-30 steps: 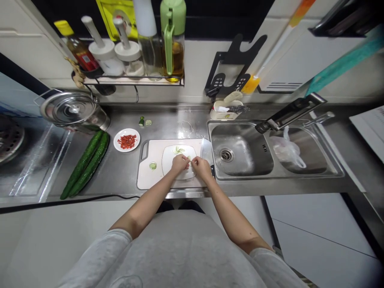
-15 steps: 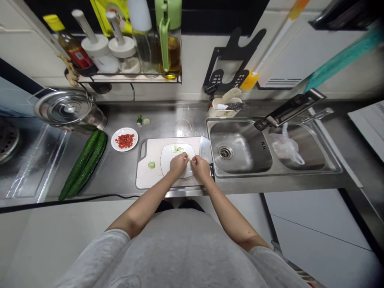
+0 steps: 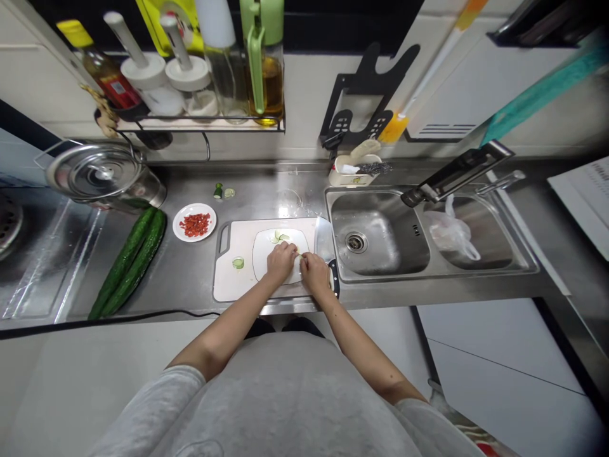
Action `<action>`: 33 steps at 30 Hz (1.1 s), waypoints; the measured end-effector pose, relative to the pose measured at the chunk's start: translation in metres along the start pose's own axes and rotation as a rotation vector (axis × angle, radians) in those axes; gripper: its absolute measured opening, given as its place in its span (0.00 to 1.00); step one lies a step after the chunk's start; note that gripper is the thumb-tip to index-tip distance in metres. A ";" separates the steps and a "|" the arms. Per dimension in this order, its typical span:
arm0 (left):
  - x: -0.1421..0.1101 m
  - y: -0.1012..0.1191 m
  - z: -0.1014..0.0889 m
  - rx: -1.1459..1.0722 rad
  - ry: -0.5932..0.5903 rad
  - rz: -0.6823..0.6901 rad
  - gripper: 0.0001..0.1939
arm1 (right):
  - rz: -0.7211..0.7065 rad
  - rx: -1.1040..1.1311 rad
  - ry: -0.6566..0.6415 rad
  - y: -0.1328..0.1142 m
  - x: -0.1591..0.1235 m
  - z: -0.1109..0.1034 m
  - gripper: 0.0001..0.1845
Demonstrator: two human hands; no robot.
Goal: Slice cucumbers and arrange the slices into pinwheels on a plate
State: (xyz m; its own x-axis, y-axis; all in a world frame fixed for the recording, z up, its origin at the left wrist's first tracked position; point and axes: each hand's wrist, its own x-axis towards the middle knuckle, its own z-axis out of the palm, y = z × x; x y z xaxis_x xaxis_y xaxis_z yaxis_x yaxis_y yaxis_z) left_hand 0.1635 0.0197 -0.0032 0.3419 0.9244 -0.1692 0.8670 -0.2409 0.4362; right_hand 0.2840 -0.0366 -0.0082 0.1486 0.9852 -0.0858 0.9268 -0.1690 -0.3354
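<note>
- while pinching over the white plate (image 3: pixel 261 254), keeps no gap showing between thumb and fingertips of the left hand (image 3: pixel 280 260), closed on one edge of a small pale-green piece (image 3: pixel 299 252), mostly hidden by the fingers
- closes likewise with the right hand (image 3: pixel 314 273) on the opposite edge, at three o'clock from the left hand, fingertips almost meeting; cannot tell the full shape of the piece
- has thin green-edged slices (image 3: pixel 280 237) in a small group at twelve o'clock on the white plate, near the left fingertips
- rests the white plate on a pale cutting board (image 3: pixel 228 279), with a separate cucumber slice (image 3: pixel 238 262) at nine o'clock on the board, apart from the plate
- shows a knife (image 3: pixel 323 235) at three o'clock, blade along the board's edge, black handle just beside the right hand
- has a round dish (image 3: pixel 178 219) of chopped red pieces (image 3: pixel 195 224) at ten o'clock on the steel counter (image 3: pixel 190 279), and two whole cucumbers (image 3: pixel 128 260) farther out at nine, side by side
- finds two cucumber bits (image 3: pixel 223 192) between ten and eleven o'clock
- includes a double sink (image 3: pixel 375 235) at three o'clock, with a plastic bag (image 3: pixel 450 235) in the farther basin
</note>
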 end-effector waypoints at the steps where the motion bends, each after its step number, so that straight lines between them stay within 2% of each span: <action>1: 0.000 0.000 0.000 0.006 0.002 0.001 0.12 | -0.009 -0.008 0.002 0.000 0.000 0.001 0.13; 9: 0.005 -0.001 0.000 0.053 0.028 0.017 0.12 | 0.008 -0.047 -0.004 -0.002 0.005 0.002 0.13; 25: 0.005 0.002 -0.002 0.045 0.000 -0.005 0.12 | 0.032 -0.080 -0.075 -0.005 0.006 -0.005 0.14; 33: 0.004 0.002 -0.006 0.023 -0.012 -0.006 0.12 | 0.023 -0.067 -0.057 -0.004 0.006 -0.004 0.13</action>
State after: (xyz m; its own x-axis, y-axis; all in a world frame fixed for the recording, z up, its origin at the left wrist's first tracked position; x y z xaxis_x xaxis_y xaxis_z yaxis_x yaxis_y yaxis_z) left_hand 0.1649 0.0246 0.0022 0.3412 0.9222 -0.1821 0.8771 -0.2427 0.4145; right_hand 0.2830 -0.0303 -0.0036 0.1523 0.9775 -0.1463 0.9448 -0.1874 -0.2689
